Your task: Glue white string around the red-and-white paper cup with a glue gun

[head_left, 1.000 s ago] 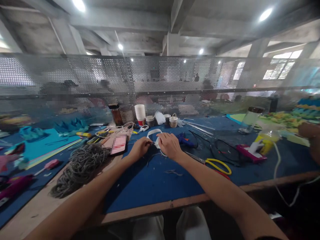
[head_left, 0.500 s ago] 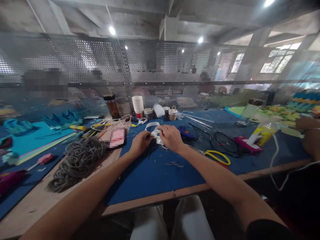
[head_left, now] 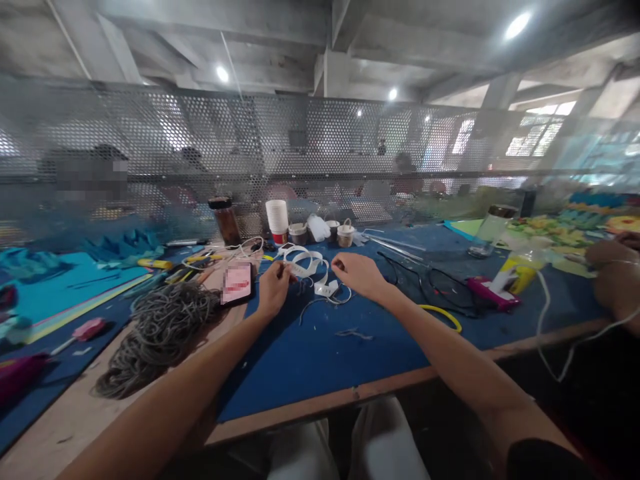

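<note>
Head view, looking forward and down over a blue-topped counter (head_left: 310, 360) with a wooden front edge. Left hand (head_left: 274, 288) pinching one end of a white band (head_left: 306, 263) between thumb and fingertips, fingers curled in. Right hand (head_left: 361, 275) just beside the band's other end, fingers bent and loosely gathered; whether actually gripping the band, cannot tell. Band looped and curling above the blue surface between the two hands, with a small white buckle piece (head_left: 327, 289) hanging at its lower right and thin white wire trailing beneath. Left of the left hand, a phone (head_left: 237, 283) lying flat, and nearer the edge a heap of grey cord (head_left: 155, 333). Behind the band, a row against a perforated metal screen (head_left: 320, 153): a dark brown bottle (head_left: 225, 220), a stack of white cups (head_left: 277, 220), several small jars (head_left: 345, 235). Right of the right forearm, yellow-handled scissors (head_left: 443, 315) partly hidden, black cable loops (head_left: 450, 283), a pink glue gun (head_left: 485, 291). Far right, another person's hand (head_left: 613, 270) at the frame edge. Far left, turquoise sheets (head_left: 65, 287) spread flat.
</note>
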A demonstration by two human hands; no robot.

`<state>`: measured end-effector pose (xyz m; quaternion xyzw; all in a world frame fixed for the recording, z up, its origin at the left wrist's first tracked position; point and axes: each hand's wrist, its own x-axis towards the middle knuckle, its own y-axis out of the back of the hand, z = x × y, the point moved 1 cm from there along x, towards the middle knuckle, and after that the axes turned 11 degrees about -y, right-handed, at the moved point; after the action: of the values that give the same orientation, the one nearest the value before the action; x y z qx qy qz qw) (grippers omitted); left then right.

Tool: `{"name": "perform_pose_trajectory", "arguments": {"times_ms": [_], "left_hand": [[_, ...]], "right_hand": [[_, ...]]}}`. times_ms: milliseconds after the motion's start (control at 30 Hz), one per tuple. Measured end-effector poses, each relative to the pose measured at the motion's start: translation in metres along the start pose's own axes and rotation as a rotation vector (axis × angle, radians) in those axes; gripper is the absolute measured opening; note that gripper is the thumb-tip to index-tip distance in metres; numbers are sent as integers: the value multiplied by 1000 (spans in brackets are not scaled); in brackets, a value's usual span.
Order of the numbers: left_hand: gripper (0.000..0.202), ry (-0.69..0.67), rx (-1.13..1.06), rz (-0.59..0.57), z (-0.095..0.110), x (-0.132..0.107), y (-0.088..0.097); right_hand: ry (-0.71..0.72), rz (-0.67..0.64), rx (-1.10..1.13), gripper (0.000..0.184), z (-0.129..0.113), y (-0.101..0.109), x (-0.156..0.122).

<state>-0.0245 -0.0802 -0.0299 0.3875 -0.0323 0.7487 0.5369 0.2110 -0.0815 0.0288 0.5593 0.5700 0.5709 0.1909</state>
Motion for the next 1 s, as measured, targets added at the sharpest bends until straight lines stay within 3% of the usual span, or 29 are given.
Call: {"name": "perform_pose_trajectory", "arguments": {"times_ms": [100, 200, 433, 633, 833, 1000], "left_hand": [[20, -6, -21, 16, -1, 0, -1], [21, -14, -31, 32, -1, 0, -1], [27, -42, -12, 26, 3, -1, 1], [30, -79, 81, 16, 14, -5, 2], [23, -127, 159, 14, 14, -6, 2], [17, -111, 174, -12, 14, -5, 3]], "right_hand": [[17, -181, -94, 19, 4, -2, -14], [55, -232, -149, 18, 9, -15, -26], [59, -145, -111, 16, 8, -31, -29], [66, 59, -33, 22, 2, -32, -31], [233, -9, -74, 19, 2, -42, -33], [161, 16, 54, 19, 0, -38, -30]]}}
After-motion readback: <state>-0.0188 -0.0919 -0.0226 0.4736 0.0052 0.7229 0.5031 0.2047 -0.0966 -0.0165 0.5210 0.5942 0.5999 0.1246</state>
